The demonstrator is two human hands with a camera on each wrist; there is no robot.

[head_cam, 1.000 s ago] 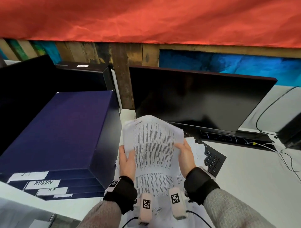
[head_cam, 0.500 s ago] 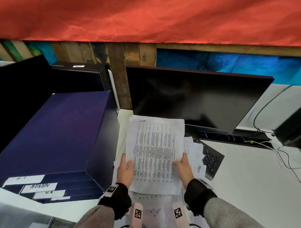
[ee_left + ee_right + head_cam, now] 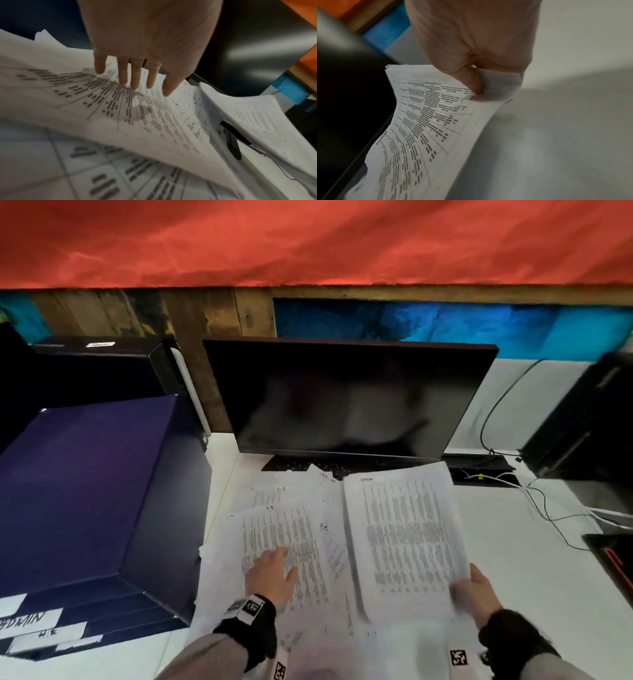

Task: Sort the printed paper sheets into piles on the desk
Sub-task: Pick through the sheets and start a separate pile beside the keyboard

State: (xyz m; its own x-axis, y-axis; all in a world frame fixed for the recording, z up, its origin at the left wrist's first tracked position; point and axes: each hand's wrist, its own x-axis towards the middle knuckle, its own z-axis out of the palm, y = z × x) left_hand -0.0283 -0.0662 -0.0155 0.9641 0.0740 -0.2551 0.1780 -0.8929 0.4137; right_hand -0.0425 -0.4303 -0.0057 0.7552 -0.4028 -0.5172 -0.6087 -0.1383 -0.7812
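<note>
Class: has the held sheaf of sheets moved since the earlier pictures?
Yes. The sheaf has swung rightward, from beside the blue box toward the bare desk.

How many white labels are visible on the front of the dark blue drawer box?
4 white paper labels, stacked at the front of the dark blue drawer box, lower left. More may be cut off.

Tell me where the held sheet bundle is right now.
In the head view the bundle is right of centre, pinched at its near right corner by the right hand, in front of the monitor.
</note>
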